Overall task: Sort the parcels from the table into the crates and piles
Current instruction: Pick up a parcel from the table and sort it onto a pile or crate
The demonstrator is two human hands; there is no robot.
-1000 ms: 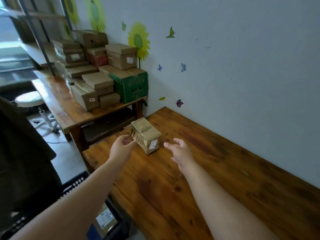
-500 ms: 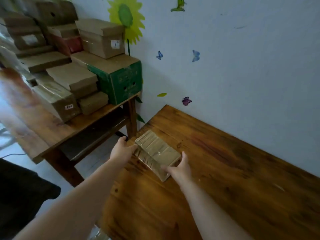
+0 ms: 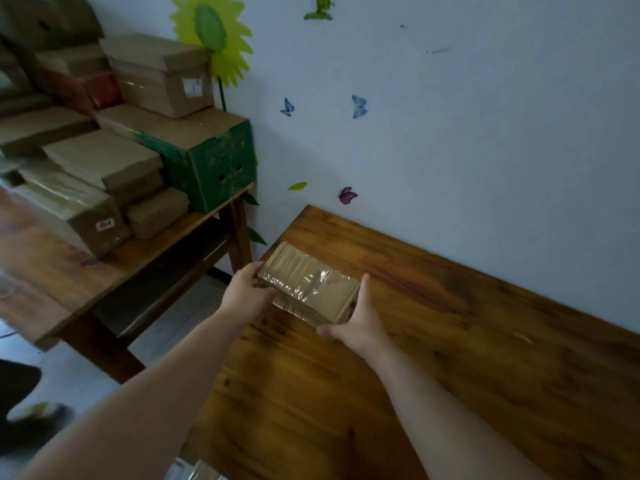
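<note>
Two hands hold one parcel (image 3: 308, 284) in the head view, one at each end. The left hand (image 3: 244, 294) grips the parcel's left end, its fingers curled round the near edge and its thumb lying along the top edge. The right hand (image 3: 358, 323) grips the right end: its thumb (image 3: 364, 285) stands up against the end face, and its fingers curl round the near lower corner. The parcel is a brown cardboard box wrapped in shiny clear tape. It sits squarely between the two sets of fingers, over the left end of the dark wooden table (image 3: 450, 358). Whether it rests on the wood or is raised off it cannot be told.

Beyond the fingertips, past the table's far edge, is a pale wall (image 3: 450, 116) with butterfly stickers (image 3: 347, 195) and a sunflower sticker (image 3: 211, 32). Left of the left hand's fingers, across a gap of floor, stands a second wooden table (image 3: 86, 282). It carries a pile of brown boxes (image 3: 104, 161), with a green box (image 3: 214, 164) at the end nearest the wall. Well behind the left hand, at the lower left edge, a shoe (image 3: 38, 414) shows on the floor.
</note>
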